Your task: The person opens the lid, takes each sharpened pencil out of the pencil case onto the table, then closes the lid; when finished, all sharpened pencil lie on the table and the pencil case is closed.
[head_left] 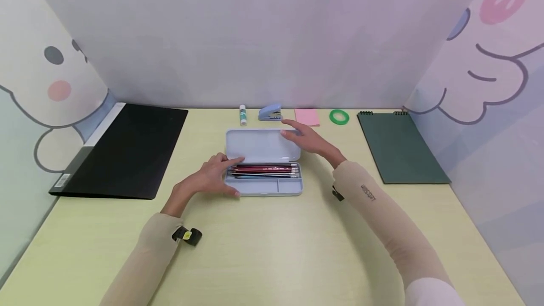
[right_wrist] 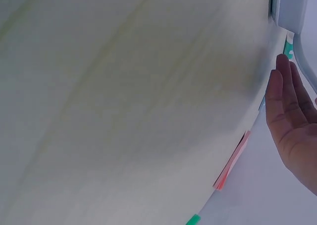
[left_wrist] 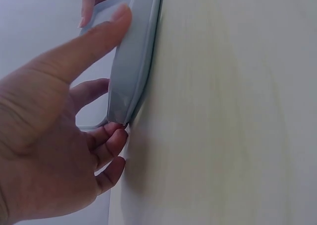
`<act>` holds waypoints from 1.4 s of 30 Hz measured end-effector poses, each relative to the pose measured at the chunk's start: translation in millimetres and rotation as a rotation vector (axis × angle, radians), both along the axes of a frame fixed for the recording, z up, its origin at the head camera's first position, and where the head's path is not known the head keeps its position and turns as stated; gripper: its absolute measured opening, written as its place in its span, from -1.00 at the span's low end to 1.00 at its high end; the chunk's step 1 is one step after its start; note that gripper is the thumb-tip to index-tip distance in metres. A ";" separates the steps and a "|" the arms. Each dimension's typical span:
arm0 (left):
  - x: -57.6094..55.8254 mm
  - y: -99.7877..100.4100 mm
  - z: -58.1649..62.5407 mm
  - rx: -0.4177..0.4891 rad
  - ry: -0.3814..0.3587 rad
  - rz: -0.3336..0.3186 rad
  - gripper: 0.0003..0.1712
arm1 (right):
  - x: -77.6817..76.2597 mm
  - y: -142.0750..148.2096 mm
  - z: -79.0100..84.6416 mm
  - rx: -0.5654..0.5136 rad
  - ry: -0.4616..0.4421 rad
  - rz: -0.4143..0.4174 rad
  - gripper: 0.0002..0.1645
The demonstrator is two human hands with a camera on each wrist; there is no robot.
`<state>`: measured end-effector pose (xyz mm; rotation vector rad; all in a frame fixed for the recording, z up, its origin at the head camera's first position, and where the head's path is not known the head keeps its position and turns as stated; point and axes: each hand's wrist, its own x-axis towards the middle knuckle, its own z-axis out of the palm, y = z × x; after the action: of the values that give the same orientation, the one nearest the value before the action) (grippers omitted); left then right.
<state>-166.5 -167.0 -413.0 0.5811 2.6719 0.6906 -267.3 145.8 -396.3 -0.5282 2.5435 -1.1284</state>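
Note:
A pale blue pencil case lies open on the table, its lid tilted back toward the wall. Several pencils, dark red and dark-coloured, lie in its long rear compartment. My left hand grips the left end of the case. Its thumb rests along the front wall, and the other fingers bend around the left end. At the lid's upper right edge is my right hand, with straight fingers reaching past the rim and the thumb by the lid's inner face.
Behind the lid stand a glue stick, a blue stapler, pink sticky notes and a roll of green tape. A black folder lies left, a dark green spiral notebook right. Walls enclose the table's back and sides.

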 end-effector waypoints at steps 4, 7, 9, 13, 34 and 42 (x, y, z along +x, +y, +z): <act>-1.9 -0.9 -0.1 0.010 -0.010 -0.002 0.17 | -3.6 -1.3 1.3 0.029 -0.006 0.013 -0.21; -2.8 -0.7 0.5 0.018 -0.021 -0.001 0.17 | -5.0 -0.3 3.0 0.055 -0.004 0.019 -0.19; -3.1 -0.4 0.9 0.019 -0.029 0.000 0.17 | -5.1 0.9 4.6 0.067 0.003 0.025 -0.17; -3.0 0.5 2.4 0.017 -0.041 0.003 0.17 | -3.9 3.7 9.6 0.067 0.018 0.040 -0.16; -4.4 2.9 0.6 0.003 -0.045 0.005 0.16 | 47.4 -24.5 38.7 0.160 0.489 0.129 -0.31; -5.1 1.6 1.2 -0.008 -0.054 0.008 0.16 | 57.6 -34.8 25.4 0.170 0.400 0.291 -0.40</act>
<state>-171.6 -165.3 -411.8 0.5421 2.6278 0.6872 -209.7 111.0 -370.9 -1.1310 2.7310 -0.7545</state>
